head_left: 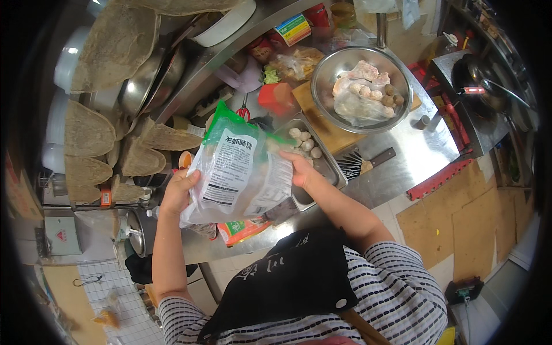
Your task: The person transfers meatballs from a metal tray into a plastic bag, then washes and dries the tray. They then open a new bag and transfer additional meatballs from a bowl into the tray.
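My left hand (180, 189) grips the left edge of a large plastic food bag (237, 172), white and green with printed writing. On the bag's other side, my right hand (299, 168) holds it with the thumb on top. The bag is tilted above the counter, its green end pointing away from me. Partly under its right side lies a rectangular steel tray (336, 172) with several pale round balls (307, 144) in it. Whether balls are passing out of the bag cannot be seen.
A steel bowl (318, 101) with bagged meat and balls stands on a wooden cutting board (340, 140). A cleaver (381, 157) lies right of the tray on the steel counter (414, 148). Red-handled scissors (243, 113) and a red container (276, 98) are behind the bag. A wok (472, 77) sits far right.
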A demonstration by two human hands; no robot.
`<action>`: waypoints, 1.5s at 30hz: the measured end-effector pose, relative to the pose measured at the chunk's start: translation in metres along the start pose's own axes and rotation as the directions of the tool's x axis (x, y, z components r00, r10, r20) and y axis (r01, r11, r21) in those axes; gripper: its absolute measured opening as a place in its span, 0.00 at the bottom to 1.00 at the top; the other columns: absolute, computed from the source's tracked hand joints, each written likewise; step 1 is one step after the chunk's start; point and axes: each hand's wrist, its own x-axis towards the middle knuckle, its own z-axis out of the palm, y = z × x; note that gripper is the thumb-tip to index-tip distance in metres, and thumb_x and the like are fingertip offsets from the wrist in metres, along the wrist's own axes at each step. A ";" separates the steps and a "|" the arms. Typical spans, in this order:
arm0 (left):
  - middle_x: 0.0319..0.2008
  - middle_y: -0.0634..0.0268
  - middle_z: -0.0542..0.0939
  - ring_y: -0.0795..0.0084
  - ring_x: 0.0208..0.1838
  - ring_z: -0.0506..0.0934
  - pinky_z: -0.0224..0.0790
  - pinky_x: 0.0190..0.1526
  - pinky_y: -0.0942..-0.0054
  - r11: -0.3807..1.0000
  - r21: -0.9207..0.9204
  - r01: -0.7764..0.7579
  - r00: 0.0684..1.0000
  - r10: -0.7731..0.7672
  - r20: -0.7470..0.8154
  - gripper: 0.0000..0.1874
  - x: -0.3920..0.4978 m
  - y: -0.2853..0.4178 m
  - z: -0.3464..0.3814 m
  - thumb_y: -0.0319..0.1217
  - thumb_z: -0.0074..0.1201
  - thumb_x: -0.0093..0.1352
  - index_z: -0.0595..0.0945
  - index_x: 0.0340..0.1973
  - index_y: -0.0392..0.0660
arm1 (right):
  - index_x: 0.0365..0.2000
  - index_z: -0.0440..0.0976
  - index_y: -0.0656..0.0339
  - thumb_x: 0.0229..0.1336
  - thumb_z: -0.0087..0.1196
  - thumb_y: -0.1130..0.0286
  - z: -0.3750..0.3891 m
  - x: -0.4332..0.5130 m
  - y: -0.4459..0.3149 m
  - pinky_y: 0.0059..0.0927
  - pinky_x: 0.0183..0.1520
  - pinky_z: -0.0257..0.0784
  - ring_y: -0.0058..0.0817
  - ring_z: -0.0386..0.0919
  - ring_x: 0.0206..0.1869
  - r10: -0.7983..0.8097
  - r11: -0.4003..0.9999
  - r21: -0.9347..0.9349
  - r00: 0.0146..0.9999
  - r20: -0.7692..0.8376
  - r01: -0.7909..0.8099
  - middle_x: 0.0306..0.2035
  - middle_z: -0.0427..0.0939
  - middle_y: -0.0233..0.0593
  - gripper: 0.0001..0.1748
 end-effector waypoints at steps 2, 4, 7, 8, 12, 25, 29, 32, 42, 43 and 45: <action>0.45 0.59 0.83 0.71 0.44 0.82 0.74 0.48 0.71 1.000 0.017 0.024 0.999 -0.023 -0.029 0.22 0.001 0.002 -0.003 0.38 0.53 0.74 0.78 0.53 0.31 | 0.53 0.72 0.67 0.65 0.53 0.63 -0.003 0.003 0.008 0.53 0.61 0.71 0.47 0.77 0.55 -0.020 1.000 0.003 1.000 0.010 0.020 0.53 0.78 0.52 0.21; 0.45 0.59 0.83 0.71 0.44 0.82 0.74 0.48 0.71 0.998 0.042 0.043 0.999 -0.042 -0.035 0.22 0.002 0.004 -0.004 0.38 0.53 0.74 0.78 0.53 0.31 | 0.54 0.72 0.67 0.64 0.53 0.64 -0.007 0.005 0.014 0.53 0.62 0.69 0.47 0.77 0.56 -0.015 0.999 0.046 1.000 0.004 0.015 0.54 0.77 0.53 0.22; 0.45 0.59 0.84 0.72 0.44 0.82 0.74 0.48 0.71 0.993 0.099 0.070 0.997 -0.065 -0.051 0.22 0.003 0.006 -0.003 0.38 0.53 0.74 0.78 0.52 0.31 | 0.55 0.71 0.67 0.64 0.53 0.65 -0.011 0.006 0.019 0.54 0.63 0.69 0.48 0.77 0.56 -0.016 0.995 0.101 1.000 -0.026 0.019 0.55 0.77 0.53 0.22; 0.45 0.59 0.84 0.72 0.44 0.81 0.73 0.48 0.71 0.990 0.114 0.077 0.996 -0.071 -0.056 0.21 0.002 0.007 -0.003 0.38 0.54 0.74 0.78 0.52 0.31 | 0.55 0.71 0.67 0.65 0.53 0.65 -0.011 0.007 0.020 0.54 0.63 0.69 0.48 0.77 0.56 -0.026 0.995 0.098 0.999 -0.035 0.029 0.55 0.77 0.53 0.23; 0.42 0.59 0.84 0.72 0.42 0.82 0.74 0.47 0.71 0.993 0.092 0.073 0.997 -0.070 -0.037 0.20 0.000 0.006 -0.001 0.39 0.55 0.73 0.80 0.48 0.31 | 0.56 0.70 0.67 0.68 0.51 0.60 -0.009 0.007 0.023 0.53 0.63 0.69 0.48 0.76 0.57 -0.081 0.989 0.121 0.995 -0.065 0.088 0.55 0.76 0.52 0.24; 0.40 0.58 0.85 0.71 0.38 0.82 0.75 0.45 0.72 0.993 0.113 0.029 0.991 -0.014 -0.132 0.23 -0.001 0.007 0.003 0.41 0.58 0.71 0.81 0.47 0.30 | 0.54 0.71 0.64 0.70 0.50 0.59 0.004 -0.014 0.004 0.47 0.58 0.74 0.41 0.78 0.53 -0.220 0.975 0.009 0.971 -0.093 0.221 0.52 0.78 0.47 0.21; 0.41 0.58 0.85 0.72 0.39 0.82 0.74 0.45 0.72 0.995 0.096 0.021 0.995 -0.012 -0.098 0.22 0.003 0.005 0.005 0.41 0.58 0.71 0.81 0.48 0.31 | 0.52 0.71 0.68 0.70 0.50 0.62 -0.010 0.008 0.007 0.46 0.57 0.76 0.41 0.79 0.51 -0.239 0.971 -0.052 0.952 -0.193 0.233 0.50 0.78 0.50 0.19; 0.41 0.59 0.84 0.73 0.40 0.82 0.74 0.45 0.72 0.995 0.098 0.035 0.996 -0.027 -0.080 0.22 0.006 0.003 0.005 0.40 0.58 0.71 0.81 0.48 0.31 | 0.51 0.71 0.70 0.70 0.50 0.63 -0.019 0.015 0.004 0.48 0.56 0.76 0.43 0.79 0.51 -0.215 0.977 -0.044 0.945 -0.247 0.211 0.49 0.78 0.51 0.19; 0.40 0.61 0.85 0.74 0.39 0.81 0.73 0.44 0.73 0.988 0.113 0.102 0.994 -0.099 -0.036 0.16 -0.002 -0.005 0.007 0.36 0.56 0.72 0.84 0.45 0.34 | 0.51 0.74 0.64 0.63 0.57 0.62 0.009 -0.011 -0.018 0.51 0.56 0.75 0.48 0.80 0.49 0.012 0.997 0.081 0.994 -0.106 -0.004 0.48 0.80 0.50 0.21; 0.40 0.61 0.85 0.74 0.39 0.81 0.73 0.45 0.73 0.986 0.131 0.103 0.993 -0.095 -0.071 0.16 -0.003 -0.006 0.007 0.36 0.56 0.72 0.84 0.44 0.34 | 0.51 0.74 0.64 0.63 0.57 0.63 0.010 -0.012 -0.019 0.52 0.56 0.75 0.48 0.80 0.48 0.009 0.998 0.060 0.990 -0.142 -0.001 0.48 0.80 0.51 0.20; 0.40 0.60 0.85 0.74 0.39 0.81 0.73 0.45 0.73 0.991 0.088 0.106 0.993 -0.101 -0.057 0.16 -0.005 -0.006 0.008 0.36 0.56 0.72 0.84 0.44 0.34 | 0.51 0.74 0.65 0.63 0.56 0.65 0.009 -0.010 -0.018 0.53 0.55 0.76 0.49 0.81 0.47 0.016 1.000 0.025 0.994 -0.110 -0.013 0.47 0.80 0.52 0.19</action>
